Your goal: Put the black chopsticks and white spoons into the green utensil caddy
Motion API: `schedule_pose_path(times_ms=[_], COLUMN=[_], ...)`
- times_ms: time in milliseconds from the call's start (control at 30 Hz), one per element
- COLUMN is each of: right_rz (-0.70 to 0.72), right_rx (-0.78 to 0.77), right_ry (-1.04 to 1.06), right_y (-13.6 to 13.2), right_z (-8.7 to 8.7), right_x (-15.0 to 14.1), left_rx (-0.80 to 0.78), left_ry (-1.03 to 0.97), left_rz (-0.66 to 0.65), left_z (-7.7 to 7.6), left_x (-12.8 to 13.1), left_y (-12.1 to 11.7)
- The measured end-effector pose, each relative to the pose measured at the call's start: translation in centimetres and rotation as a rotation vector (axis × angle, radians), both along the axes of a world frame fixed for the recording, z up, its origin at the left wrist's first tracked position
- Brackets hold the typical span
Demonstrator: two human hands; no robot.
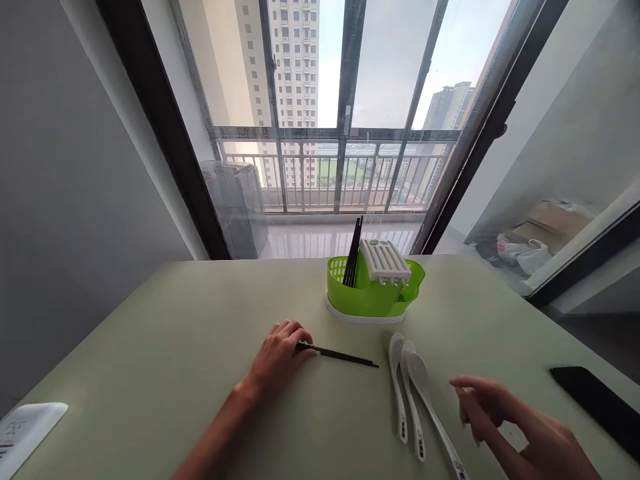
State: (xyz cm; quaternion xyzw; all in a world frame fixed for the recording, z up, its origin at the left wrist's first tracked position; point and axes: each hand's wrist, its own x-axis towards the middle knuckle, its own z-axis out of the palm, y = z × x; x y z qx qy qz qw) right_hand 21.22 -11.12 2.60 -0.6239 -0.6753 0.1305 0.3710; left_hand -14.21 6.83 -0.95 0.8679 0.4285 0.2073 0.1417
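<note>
My left hand [285, 350] is closed around the thick end of black chopsticks [347, 357], which lie low over the table and point right. Beyond it stands a green utensil holder [370, 303] with a white slotted top [385, 260] and a white base. More black chopsticks [353, 257] lean upright in its left compartment. Three white spoons [413, 393] lie side by side on the table, bowls toward the holder. To their right, my right hand [505, 417] hovers with fingers apart and slightly curled, holding nothing.
A black flat object [597, 400] lies at the table's right edge. At the left front is a white flat thing with dark print [30, 433]. Past the pale table [165, 347] are glass sliding doors, a balcony railing [325, 173] and a grey appliance [240, 207].
</note>
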Motion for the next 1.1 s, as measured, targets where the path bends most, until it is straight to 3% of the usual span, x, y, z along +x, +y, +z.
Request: schedule_pose_path(times_ms=[200,367,667,800,933,1100], right_rz=[0.059,0.121,0.321,0.324,0.301,0.358], right_rx=[0.072,0.103,-0.272,-0.381,-0.267,-0.014], right_ry=[-0.042,-0.054,-0.085,0.216,0.443,0.327], right_y=[1.9,3.2,5.4,8.1,10.7,11.7], right_z=[1.6,1.5,0.4,1.2,3.2,6.4], right_x=[-1.0,-2.9,-6.8,-9.1,-11.3,-13.2], left_rx=[0.094,0.069,-0.146,-0.304,-0.419,-0.481], left_ry=[0.03,-0.024,-0.429,-0.66,-0.847,-0.934], left_rz=[-0.018,0.019,0.086,0.073,0.058,0.009], left_z=[-0.3,-0.5,-0.2,0.3,0.9,1.3], left_x=[0.2,0.4,1.2,2.6,3.9,4.3], left_y=[-0.2,-0.4,-0.4,-1.4,-2.7,-3.8])
